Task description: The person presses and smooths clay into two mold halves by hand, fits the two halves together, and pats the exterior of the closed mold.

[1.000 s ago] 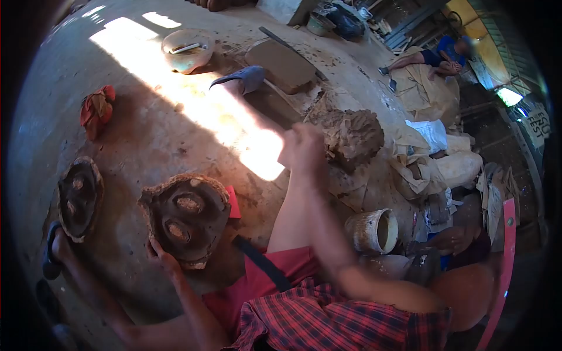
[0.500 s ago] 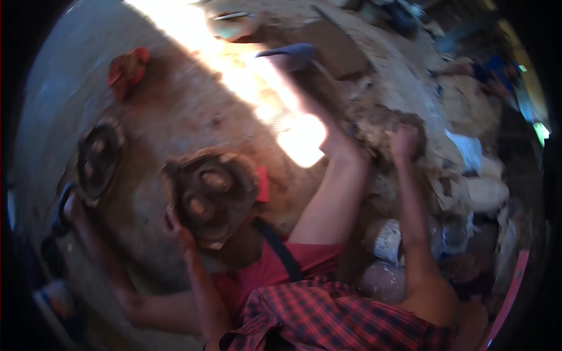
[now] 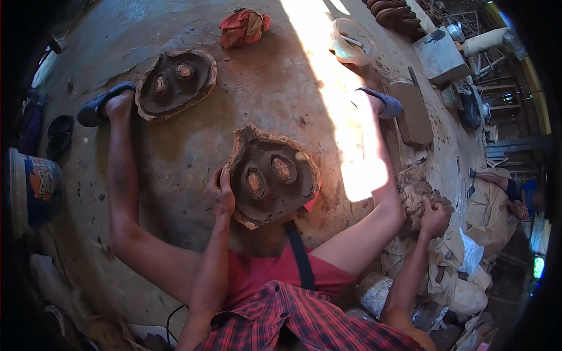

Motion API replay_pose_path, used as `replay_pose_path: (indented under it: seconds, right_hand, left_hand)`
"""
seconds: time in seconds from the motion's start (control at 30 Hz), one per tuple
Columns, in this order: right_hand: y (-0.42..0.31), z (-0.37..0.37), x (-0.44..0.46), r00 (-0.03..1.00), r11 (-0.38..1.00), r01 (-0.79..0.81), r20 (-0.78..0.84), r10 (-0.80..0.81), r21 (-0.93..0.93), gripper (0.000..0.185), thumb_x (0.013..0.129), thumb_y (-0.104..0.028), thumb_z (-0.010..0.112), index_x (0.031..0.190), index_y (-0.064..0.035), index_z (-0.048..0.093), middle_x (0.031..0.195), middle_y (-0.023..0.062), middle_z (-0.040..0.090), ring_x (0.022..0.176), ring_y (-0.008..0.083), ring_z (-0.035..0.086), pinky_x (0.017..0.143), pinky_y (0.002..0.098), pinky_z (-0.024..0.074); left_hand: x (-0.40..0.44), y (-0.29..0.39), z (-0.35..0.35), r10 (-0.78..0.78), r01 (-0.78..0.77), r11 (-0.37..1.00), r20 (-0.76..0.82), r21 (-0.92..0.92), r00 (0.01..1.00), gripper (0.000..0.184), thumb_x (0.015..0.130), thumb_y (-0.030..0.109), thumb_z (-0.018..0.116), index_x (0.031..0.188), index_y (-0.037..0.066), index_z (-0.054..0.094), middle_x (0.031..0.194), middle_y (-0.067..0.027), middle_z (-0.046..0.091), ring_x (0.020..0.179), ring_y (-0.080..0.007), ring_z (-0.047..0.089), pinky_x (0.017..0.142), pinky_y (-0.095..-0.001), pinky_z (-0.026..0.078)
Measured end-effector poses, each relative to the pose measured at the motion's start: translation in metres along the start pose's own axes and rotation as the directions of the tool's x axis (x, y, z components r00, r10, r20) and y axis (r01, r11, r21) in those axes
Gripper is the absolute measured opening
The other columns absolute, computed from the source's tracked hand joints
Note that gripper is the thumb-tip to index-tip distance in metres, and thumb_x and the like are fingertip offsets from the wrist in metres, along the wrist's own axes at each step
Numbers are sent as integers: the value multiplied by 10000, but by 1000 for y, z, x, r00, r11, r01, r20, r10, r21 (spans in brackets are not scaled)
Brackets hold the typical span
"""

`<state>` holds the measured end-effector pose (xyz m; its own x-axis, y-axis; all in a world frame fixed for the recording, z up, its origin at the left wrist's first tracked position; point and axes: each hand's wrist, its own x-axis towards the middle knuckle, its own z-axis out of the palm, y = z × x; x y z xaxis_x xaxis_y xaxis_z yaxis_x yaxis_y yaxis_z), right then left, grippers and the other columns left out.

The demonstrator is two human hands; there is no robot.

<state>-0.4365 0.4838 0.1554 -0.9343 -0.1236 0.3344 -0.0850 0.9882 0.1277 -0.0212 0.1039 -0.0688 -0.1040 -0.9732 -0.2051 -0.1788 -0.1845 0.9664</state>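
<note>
On the floor between my legs lies a dark, rough-edged mould (image 3: pixel 272 202) with two raised ovals inside. My left hand (image 3: pixel 221 196) is at its left edge, thumb and fingers closed on the rim. At the right, my right hand (image 3: pixel 434 219) presses into a heap of brown clay (image 3: pixel 414 202), its fingers bent against the lumps; whether a piece is between them cannot be made out. A second, similar mould (image 3: pixel 202 88) rests by my left foot. A bit of red material (image 3: pixel 311 205) shows under the nearer mould's right edge.
A red cloth bundle (image 3: pixel 249 28) lies far ahead. Beyond my right foot are a clay slab (image 3: pixel 411 117) and a translucent bowl (image 3: pixel 350 52). A labelled bucket (image 3: pixel 44 190) stands left, a whitish bucket (image 3: pixel 374 292) near my right thigh. Another person (image 3: pixel 523 196) sits far right.
My right hand has moved from above my right knee out to the clay heap. My left hand has stayed at the mould. The view has turned, shifting the scene.
</note>
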Motion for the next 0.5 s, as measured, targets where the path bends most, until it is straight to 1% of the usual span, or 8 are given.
replay_pose_path:
  seconds: [0.07,0.13,0.27,0.33,0.37,0.4,0.43,0.5]
  right_hand:
    - [-33,-9,-14,993,996,68,-104,-62,53,547,871,-486,812,1084,15,753,1092,211,766,980,395,736,860,485,564]
    - [-69,-10,-17,950,749,313,-184,-253,584,465,963,-360,755,1175,53,718,1130,186,762,1036,311,733,911,426,559]
    - [-180,-34,-71,904,384,205,-23,-428,900,218,964,-75,702,1146,45,703,1074,181,718,1050,269,680,904,374,549]
    - [-206,6,-85,845,377,373,-143,-515,848,197,947,6,685,1139,50,693,1033,151,731,982,253,698,883,345,560]
    - [-235,-38,-106,818,413,406,-123,-562,815,177,915,22,713,1091,38,699,998,125,746,919,229,713,842,319,568]
    - [-247,-7,-110,756,160,219,-64,-652,962,218,874,20,746,1090,24,715,990,134,769,904,216,727,830,322,576]
    - [-257,16,-117,750,157,225,-68,-658,962,218,874,20,746,1090,24,715,990,134,769,904,216,727,830,322,576]
    - [-276,40,-131,715,-146,88,-164,-680,985,236,854,-20,776,1077,31,720,1036,165,777,935,207,734,825,324,582]
  left_hand:
    - [3,1,0,13,-13,1000,-8,21,1000,338,1040,211,589,1213,-54,706,1111,-167,757,1027,-226,700,918,-348,522]
    - [12,2,0,20,-21,1000,58,21,998,334,1034,218,606,1209,-45,715,1087,-163,765,1009,-220,707,906,-345,530]
    - [25,19,3,25,-28,999,85,36,996,334,1018,240,639,1199,-27,727,1053,-150,774,977,-209,717,886,-339,537]
    - [32,16,2,55,-68,992,117,111,992,335,998,263,669,1194,-1,738,1019,-134,781,949,-199,724,869,-336,541]
    - [33,17,2,57,-69,992,113,107,992,335,998,263,669,1194,-1,738,1019,-134,781,949,-199,724,869,-336,541]
    - [32,19,2,67,-81,990,115,117,991,332,991,262,674,1190,5,740,1017,-136,781,942,-201,727,863,-339,543]
    - [31,20,1,76,-90,988,114,127,991,328,985,262,680,1186,11,742,1015,-138,782,936,-202,729,857,-341,544]
    - [32,19,0,74,-88,989,112,122,991,331,982,268,680,1180,12,745,1010,-143,782,933,-213,734,854,-348,547]
